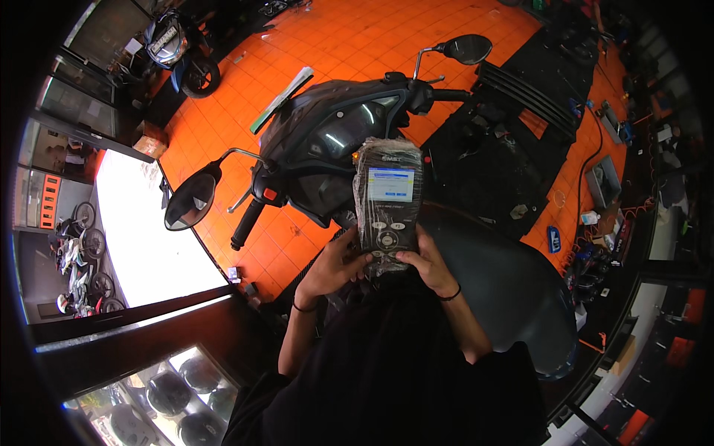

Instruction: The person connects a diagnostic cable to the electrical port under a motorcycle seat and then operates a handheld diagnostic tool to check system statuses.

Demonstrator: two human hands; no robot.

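Note:
Between my hands is a handheld diagnostic scanner (388, 212), wrapped in clear plastic film, with a lit screen above a round keypad. My left hand (332, 266) grips its lower left side, thumb at the bottom keys. On the lower right side my right hand (429, 262) is closed round it, the thumb lying over a lower button. Fingers behind the scanner are hidden. Beyond it stands a dark scooter (335, 123) with its handlebar, mirrors and dashboard; the scanner covers part of its front. The scooter's black seat (491, 290) extends to the right of my arm.
Orange tiles (245, 111) cover the floor. A black mat (491, 171) and a slatted black ramp (528, 100) lie to the right, near a grey toolbox (604, 182) and hoses. Another scooter (175, 56) stands far left. At lower left, a glass case (160, 401) holds several helmets.

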